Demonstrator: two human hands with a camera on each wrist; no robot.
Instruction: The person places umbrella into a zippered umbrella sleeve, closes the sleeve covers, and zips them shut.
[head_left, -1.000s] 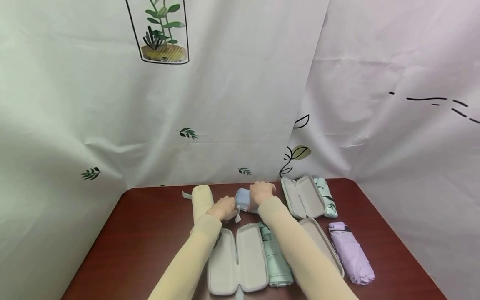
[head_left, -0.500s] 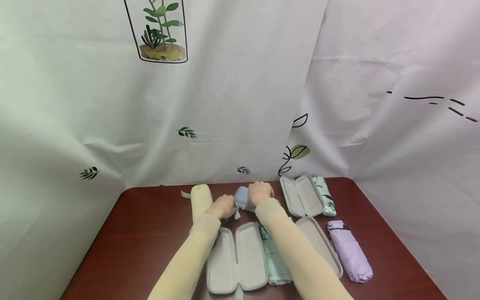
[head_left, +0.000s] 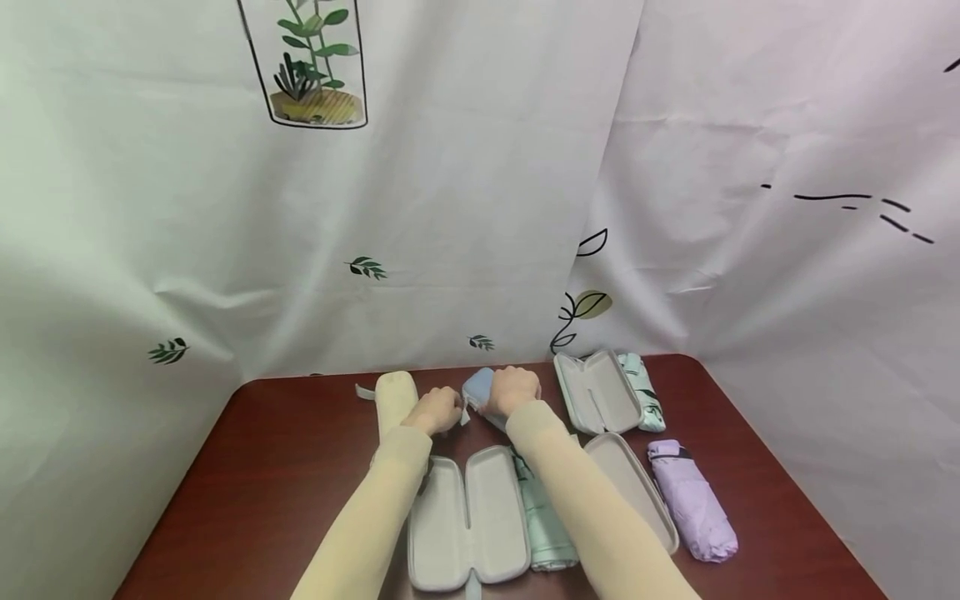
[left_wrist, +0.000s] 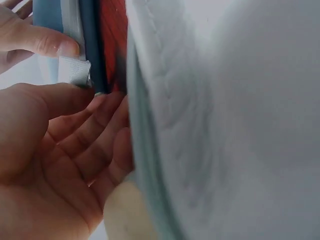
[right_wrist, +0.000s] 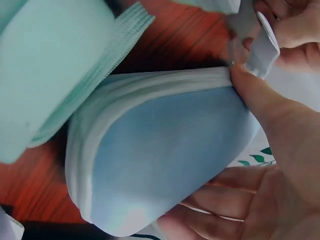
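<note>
A small blue zippered case lies near the back edge of the table. My right hand grips it, with the thumb by the zipper end and the fingers under the far side. A pale fabric tab sticks out from that end. Between thumb and fingertips my left hand pinches this tab, also seen as a white woven strip in the left wrist view. The case's zipper seam looks closed along the visible side. A cream case lies just left of my left hand.
An open grey-lined case lies in front, beside a green folded umbrella partly under my right sleeve. Another open case and a purple folded umbrella lie right. Behind them are an open case and a leaf-patterned umbrella.
The blue case has turned slightly, and its tab end has risen a little with my hands. Both hands keep their hold. The head view has shifted slightly.
</note>
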